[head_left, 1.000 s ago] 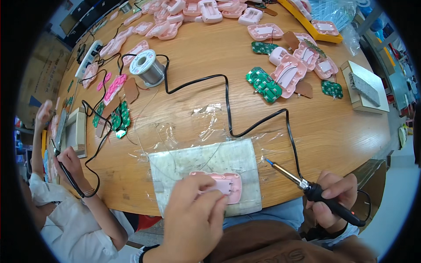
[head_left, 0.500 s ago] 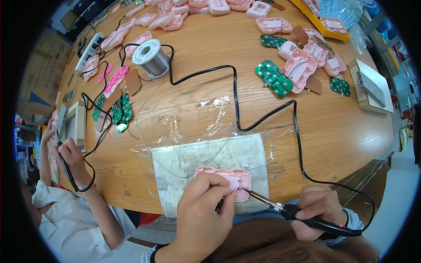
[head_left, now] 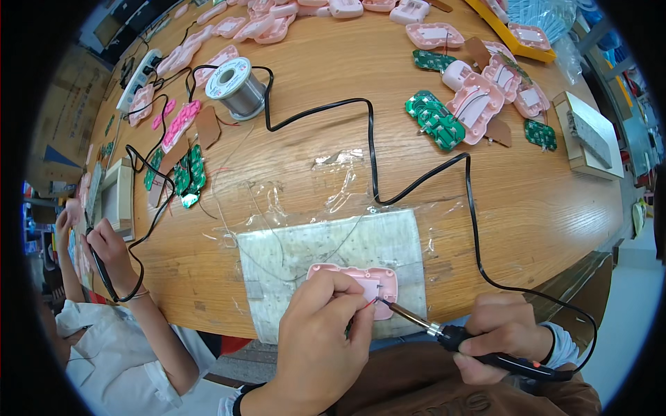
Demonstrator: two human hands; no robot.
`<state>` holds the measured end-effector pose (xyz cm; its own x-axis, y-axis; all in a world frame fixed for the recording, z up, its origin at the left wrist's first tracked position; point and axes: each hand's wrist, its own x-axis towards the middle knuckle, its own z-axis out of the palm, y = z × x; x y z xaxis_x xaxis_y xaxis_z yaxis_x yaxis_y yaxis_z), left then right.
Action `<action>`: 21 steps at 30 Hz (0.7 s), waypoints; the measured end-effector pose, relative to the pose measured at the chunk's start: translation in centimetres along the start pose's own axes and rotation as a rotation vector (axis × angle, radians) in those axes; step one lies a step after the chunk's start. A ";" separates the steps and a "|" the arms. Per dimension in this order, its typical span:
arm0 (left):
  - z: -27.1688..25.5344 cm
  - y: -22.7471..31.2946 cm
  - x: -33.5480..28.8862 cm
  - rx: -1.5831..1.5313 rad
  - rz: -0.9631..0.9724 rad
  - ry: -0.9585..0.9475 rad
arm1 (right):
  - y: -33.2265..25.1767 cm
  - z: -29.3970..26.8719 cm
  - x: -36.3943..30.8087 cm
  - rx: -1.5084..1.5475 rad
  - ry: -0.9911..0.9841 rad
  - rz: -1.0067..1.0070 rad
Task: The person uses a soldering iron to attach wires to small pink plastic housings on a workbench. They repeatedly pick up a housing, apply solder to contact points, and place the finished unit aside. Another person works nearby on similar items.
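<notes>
My right hand [head_left: 503, 338] grips the black handle of a soldering iron [head_left: 454, 338]. The iron's tip meets the wire end over a pink plastic shell [head_left: 386, 277]. That shell lies on a pale, stained mat [head_left: 274, 263] at the table's near edge, with a white rectangular part [head_left: 371, 286] inside it. My left hand [head_left: 325, 326] covers the shell's left side, pinching a thin red wire [head_left: 370, 303] between thumb and fingers. Something dark and green is partly hidden under those fingers.
A solder spool [head_left: 239, 93] stands beyond the mat. The iron's black cord [head_left: 374, 152] winds across the table. Green circuit boards [head_left: 433, 121] and pink shells [head_left: 479, 104] are piled at right; more boards [head_left: 189, 173] lie left. A co-worker's hand [head_left: 111, 253] holds another iron at left.
My right hand and the soldering iron have shifted slightly left, bringing the tip to the wire end. My left hand stays nearly still. The co-worker's hands have moved a little.
</notes>
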<state>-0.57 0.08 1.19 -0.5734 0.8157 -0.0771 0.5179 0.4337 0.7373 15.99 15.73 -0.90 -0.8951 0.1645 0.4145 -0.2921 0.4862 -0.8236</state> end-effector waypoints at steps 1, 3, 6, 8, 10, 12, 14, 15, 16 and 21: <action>0.0 0.0 0.0 0.004 -0.001 -0.002 | 0.0 0.0 0.0 0.002 -0.011 -0.009; 0.0 0.1 0.1 0.002 -0.010 -0.014 | 0.2 -0.3 0.0 -0.003 -0.033 -0.021; -0.1 0.1 0.2 -0.002 -0.016 -0.016 | 0.1 -0.9 0.0 0.009 -0.004 -0.005; -0.1 0.2 0.2 0.001 -0.025 -0.022 | 0.1 -0.8 -0.2 0.011 0.018 0.005; -0.2 0.3 0.2 0.008 -0.036 -0.038 | 0.2 -0.7 -0.3 0.017 0.044 0.007; -0.2 0.3 0.3 0.009 -0.040 -0.047 | 0.4 -0.5 -0.6 0.019 0.052 0.006; -0.3 0.4 0.3 0.010 -0.039 -0.051 | 0.4 -0.5 -0.6 0.018 0.066 0.017; -0.3 0.4 0.3 0.010 -0.035 -0.050 | 0.4 -0.6 -0.5 0.011 0.080 0.027; -0.3 0.4 0.3 0.010 -0.032 -0.049 | 0.3 -0.5 -0.3 0.034 0.096 0.039; -0.1 0.5 0.3 0.029 -0.026 -0.046 | 0.1 0.4 2.0 0.015 -0.038 0.233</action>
<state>-0.57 0.52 1.63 -0.5573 0.8205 -0.1270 0.5222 0.4653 0.7147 14.02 15.77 -0.32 -0.9508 0.2381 0.1981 -0.0811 0.4259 -0.9011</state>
